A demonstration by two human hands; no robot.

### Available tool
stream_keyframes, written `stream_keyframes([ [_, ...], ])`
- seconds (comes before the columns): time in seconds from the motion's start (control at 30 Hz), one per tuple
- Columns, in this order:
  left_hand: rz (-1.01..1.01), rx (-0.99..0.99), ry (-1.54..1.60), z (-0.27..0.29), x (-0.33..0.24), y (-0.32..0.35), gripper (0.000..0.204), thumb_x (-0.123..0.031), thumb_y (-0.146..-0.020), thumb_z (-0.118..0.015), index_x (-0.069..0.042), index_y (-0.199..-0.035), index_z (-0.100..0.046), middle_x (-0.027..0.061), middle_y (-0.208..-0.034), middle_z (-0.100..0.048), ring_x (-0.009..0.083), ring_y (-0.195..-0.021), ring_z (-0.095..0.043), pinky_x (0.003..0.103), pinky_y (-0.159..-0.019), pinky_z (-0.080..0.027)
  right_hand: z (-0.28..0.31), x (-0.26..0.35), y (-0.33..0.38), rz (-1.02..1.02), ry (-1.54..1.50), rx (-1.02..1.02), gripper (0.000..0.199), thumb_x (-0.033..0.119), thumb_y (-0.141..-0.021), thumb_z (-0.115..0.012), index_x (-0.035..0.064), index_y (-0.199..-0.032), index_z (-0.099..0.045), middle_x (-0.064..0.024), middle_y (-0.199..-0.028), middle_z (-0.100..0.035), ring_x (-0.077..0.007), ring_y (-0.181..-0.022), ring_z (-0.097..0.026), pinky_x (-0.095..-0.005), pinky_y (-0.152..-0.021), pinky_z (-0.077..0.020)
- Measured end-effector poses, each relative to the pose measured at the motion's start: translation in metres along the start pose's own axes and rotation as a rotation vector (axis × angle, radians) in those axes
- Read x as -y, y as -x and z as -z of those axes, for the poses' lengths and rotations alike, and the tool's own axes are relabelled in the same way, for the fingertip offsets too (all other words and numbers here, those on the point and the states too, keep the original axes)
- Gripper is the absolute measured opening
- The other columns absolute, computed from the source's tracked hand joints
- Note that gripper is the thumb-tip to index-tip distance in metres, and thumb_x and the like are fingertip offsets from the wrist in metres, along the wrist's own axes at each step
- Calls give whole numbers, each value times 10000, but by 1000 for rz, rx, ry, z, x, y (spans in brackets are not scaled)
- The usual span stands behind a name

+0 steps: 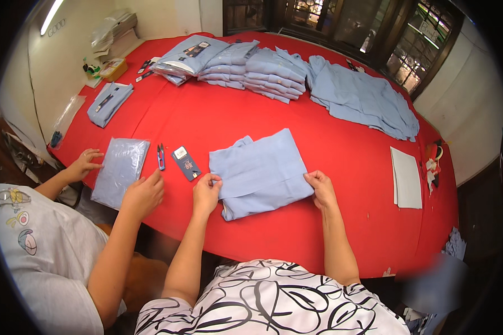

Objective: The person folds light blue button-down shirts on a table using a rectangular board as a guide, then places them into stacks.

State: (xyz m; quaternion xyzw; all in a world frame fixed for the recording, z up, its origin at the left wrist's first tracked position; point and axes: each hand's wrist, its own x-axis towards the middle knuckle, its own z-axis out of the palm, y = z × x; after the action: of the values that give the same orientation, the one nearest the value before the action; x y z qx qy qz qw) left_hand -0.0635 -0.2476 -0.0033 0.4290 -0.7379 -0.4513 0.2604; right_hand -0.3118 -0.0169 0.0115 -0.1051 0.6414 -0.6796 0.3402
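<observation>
A folded light-blue shirt (260, 170) lies on the red table (346, 167) in front of me. My left hand (206, 192) pinches its left edge. My right hand (320, 187) grips its right edge. Both hands rest on the cloth, holding the fold flat. Just left of the shirt lie a dark-blue paper tag (186, 162) and small blue thread snips (161, 156).
A co-worker at my left presses both hands (144, 192) on a shirt in a clear plastic bag (120, 167). Stacks of folded blue shirts (251, 67) and a pile of unfolded ones (363, 97) fill the far side. White card sheets (406, 177) lie at right.
</observation>
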Motion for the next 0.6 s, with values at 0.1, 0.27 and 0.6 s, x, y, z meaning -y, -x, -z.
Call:
stream_keyframes([
  [0.1,103,59,87,8,1,-4,142,-88,-860,-696,-11,-975,-669,6,-751,-590,75,-635,-508,252,-549,-417,-2,4,-6,88,189,-2,194,156,-847,-740,32,-940,-624,-11,-863,-622,-108,-826,-573,-279,-752,-449],
  [0.27,111,110,152,2,-7,2,190,-70,-859,-696,14,-1024,-655,8,-786,-586,84,-689,-551,230,-595,-457,-9,23,-19,464,445,-198,168,90,-834,-741,46,-919,-603,-19,-809,-645,-140,-746,-587,-269,-710,-453],
  [0.6,111,499,505,-53,-18,96,459,-85,-906,-648,35,-1331,-524,126,-1095,-667,191,-1017,-672,273,-853,-519,-85,-7,-10,567,1467,-109,637,530,-933,-532,232,-1479,-397,-129,-1586,-243,-362,-1453,-214,-604,-1150,-134],
])
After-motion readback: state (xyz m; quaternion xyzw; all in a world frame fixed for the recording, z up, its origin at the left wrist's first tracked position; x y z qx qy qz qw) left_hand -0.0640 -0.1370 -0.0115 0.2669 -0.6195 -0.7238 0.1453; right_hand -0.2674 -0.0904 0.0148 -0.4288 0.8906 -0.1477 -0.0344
